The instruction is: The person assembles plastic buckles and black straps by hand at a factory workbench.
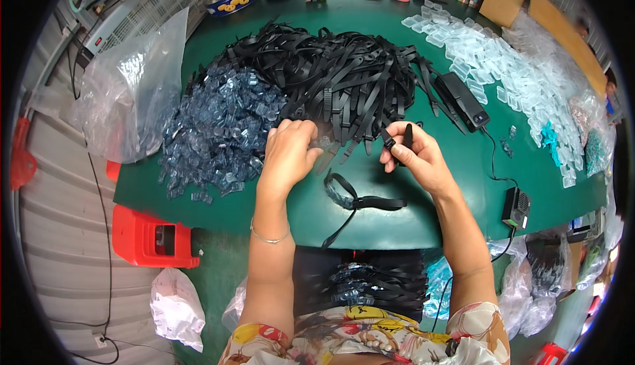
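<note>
a few finished straps (380, 279) lie stacked in the lap, one looped strap (354, 199) on the green table (218, 199); the right hand (417, 156) pinches a black strap (405, 138), the left hand (288, 153) curls into the clear clips (218, 127); the big strap pile (331, 74) remains.

black strap (403, 138) | short, upright, pinched in right hand (417, 156) | above green table edge

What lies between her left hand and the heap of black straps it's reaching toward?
Nothing visible does. The left hand already rests at the near edge of the black strap pile, beside the blue clear clips. The right hand holds a strap.
</note>
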Available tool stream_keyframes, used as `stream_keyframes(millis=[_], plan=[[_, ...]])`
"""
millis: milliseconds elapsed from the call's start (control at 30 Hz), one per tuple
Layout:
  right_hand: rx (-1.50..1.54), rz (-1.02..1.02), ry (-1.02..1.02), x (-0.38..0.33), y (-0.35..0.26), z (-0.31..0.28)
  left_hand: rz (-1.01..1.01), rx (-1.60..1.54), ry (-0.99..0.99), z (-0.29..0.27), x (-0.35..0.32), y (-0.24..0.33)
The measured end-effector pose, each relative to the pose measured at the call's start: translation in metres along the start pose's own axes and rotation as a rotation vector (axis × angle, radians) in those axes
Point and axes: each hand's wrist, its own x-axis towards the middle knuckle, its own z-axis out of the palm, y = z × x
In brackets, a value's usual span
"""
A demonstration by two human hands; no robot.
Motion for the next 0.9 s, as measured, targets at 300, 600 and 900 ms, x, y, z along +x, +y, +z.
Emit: stream_keyframes(millis=[300, 600, 900], plan=[[0.095, -0.123, -0.033, 0.002, 0.009, 0.000, -0.203, -1.249, -0.123, 0.011, 0.008, 0.025], [0.093, 0.031, 0.043, 0.003, 0.018, 0.005, -0.317, -1.623, -0.355, 0.031, 0.001, 0.039], [-0.022, -0.005, 0.065, -0.003, 0.012, 0.014, -0.349, -1.904, -0.418, 0.035, -0.001, 0.045]])
